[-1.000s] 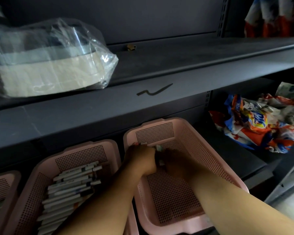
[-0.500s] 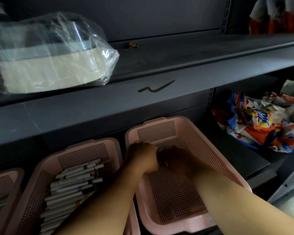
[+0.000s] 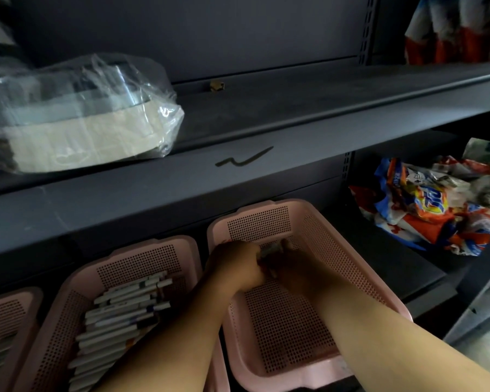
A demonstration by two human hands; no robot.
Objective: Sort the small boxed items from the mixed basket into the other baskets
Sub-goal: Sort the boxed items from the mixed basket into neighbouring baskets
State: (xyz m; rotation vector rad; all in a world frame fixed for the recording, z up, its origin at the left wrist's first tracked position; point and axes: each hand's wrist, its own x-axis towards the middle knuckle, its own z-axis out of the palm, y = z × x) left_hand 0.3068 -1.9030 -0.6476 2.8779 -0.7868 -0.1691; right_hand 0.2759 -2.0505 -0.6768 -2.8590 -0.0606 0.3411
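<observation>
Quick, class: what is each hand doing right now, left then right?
Left hand: curled round small boxes.
Right hand: in shadow, cannot tell.

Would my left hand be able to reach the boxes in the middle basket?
Probably yes: the left hand sits in the neighbouring basket, and the boxes lie uncovered right beside its forearm.

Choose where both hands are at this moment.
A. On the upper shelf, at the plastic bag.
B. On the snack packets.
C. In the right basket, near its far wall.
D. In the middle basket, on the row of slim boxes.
C: the left hand and the right hand meet inside the right basket, close to its far wall.
</observation>
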